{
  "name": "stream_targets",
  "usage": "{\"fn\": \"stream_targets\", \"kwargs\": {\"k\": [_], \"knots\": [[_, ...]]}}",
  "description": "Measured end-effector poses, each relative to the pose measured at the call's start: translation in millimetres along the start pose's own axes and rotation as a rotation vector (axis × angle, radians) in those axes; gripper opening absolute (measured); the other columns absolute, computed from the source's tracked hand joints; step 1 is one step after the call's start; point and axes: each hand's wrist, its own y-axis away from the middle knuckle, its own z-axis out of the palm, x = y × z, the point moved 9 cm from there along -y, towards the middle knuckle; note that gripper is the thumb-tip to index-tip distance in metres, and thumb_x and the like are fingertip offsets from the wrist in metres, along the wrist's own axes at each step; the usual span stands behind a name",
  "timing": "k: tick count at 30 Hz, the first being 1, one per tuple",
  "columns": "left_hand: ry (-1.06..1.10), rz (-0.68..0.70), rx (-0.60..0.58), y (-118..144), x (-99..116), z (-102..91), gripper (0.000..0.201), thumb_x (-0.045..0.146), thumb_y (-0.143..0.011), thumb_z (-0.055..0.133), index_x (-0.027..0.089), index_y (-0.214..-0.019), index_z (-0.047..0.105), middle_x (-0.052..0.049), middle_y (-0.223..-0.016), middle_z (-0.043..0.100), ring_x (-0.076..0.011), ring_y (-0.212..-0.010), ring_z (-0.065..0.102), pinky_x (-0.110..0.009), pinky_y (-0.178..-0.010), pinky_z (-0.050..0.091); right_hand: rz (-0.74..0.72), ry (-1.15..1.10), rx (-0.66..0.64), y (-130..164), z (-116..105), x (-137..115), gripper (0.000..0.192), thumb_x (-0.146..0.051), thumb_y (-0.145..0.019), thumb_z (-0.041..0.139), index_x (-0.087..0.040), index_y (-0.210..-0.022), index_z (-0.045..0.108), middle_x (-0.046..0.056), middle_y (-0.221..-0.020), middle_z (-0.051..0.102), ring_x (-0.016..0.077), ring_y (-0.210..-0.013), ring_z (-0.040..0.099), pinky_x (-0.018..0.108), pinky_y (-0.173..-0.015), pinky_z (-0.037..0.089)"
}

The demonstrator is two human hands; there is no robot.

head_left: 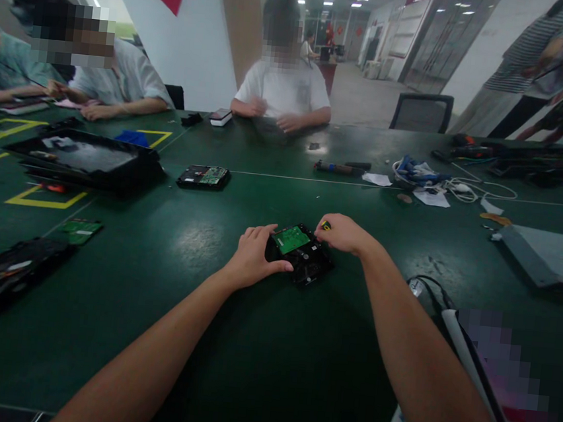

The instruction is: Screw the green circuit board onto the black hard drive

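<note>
A black hard drive [312, 262] with a green circuit board [291, 239] on its upper face lies in front of me on the table. My left hand [256, 256] grips its left side, thumb along the near edge and fingers around the far corner. At the drive's far right corner, my right hand [342, 233] is closed on a small screwdriver with a yellow and black handle [326, 226]. Its tip is too small to make out.
Another hard drive [204, 177] lies farther back. At left are a black drive casing [9, 271], a loose green board [82, 230] and a black tray [87, 156]. Cables [458, 187] and a grey metal box [546, 256] lie right. A person [286, 89] sits opposite.
</note>
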Motion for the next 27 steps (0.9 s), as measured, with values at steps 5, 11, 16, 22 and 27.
{"fn": "stream_targets", "kwargs": {"k": [5, 11, 16, 22, 27], "knots": [[-0.015, -0.01, 0.007, -0.8, -0.5, 0.5, 0.093, 0.07, -0.072, 0.081, 0.022, -0.145, 0.046, -0.016, -0.139, 0.058, -0.0388, -0.132, 0.05, -0.055, -0.109, 0.042, 0.054, 0.043, -0.058, 0.8, 4.5, 1.9, 0.015, -0.021, -0.086, 0.065, -0.014, -0.093, 0.075, 0.008, -0.084, 0.076, 0.0147, -0.056, 0.064, 0.026, -0.052, 0.044], [-0.063, -0.017, 0.018, -0.2, 0.7, 1.4, 0.095, 0.074, -0.073, 0.077, 0.021, -0.145, 0.047, -0.017, -0.137, 0.057, -0.0388, -0.129, 0.049, -0.055, -0.107, 0.043, 0.036, 0.058, -0.054, 0.9, 4.4, -2.9, 0.016, -0.024, -0.086, 0.066, -0.015, -0.094, 0.077, 0.008, -0.084, 0.075, 0.0146, -0.057, 0.064, 0.027, -0.055, 0.045], [-0.152, -0.092, 0.101, 2.6, 4.3, 2.3, 0.097, 0.08, -0.072, 0.074, 0.017, -0.141, 0.049, -0.017, -0.127, 0.058, -0.0395, -0.122, 0.05, -0.056, -0.104, 0.044, 0.016, 0.06, 0.03, -0.1, -0.9, -9.8, 0.021, -0.026, -0.09, 0.062, -0.013, -0.099, 0.076, 0.009, -0.083, 0.075, 0.0155, -0.063, 0.066, 0.026, -0.062, 0.046], [-0.158, -0.119, 0.127, 11.4, 3.1, 0.1, 0.086, 0.072, -0.079, 0.073, 0.016, -0.14, 0.047, -0.017, -0.129, 0.059, -0.0385, -0.12, 0.052, -0.056, -0.102, 0.045, 0.081, 0.06, 0.045, -1.2, -3.2, -4.0, 0.024, -0.027, -0.094, 0.058, -0.013, -0.104, 0.075, 0.009, -0.086, 0.077, 0.0152, -0.065, 0.07, 0.025, -0.061, 0.047], [-0.137, -0.122, 0.153, 16.9, -0.6, -2.8, 0.077, 0.066, -0.079, 0.077, 0.02, -0.135, 0.05, -0.014, -0.126, 0.062, -0.0365, -0.117, 0.055, -0.054, -0.1, 0.048, 0.217, 0.136, -0.008, 3.1, -4.3, 12.8, 0.014, -0.016, -0.088, 0.064, -0.011, -0.093, 0.077, 0.011, -0.067, 0.073, 0.0222, -0.066, 0.071, 0.029, -0.063, 0.048]]}}
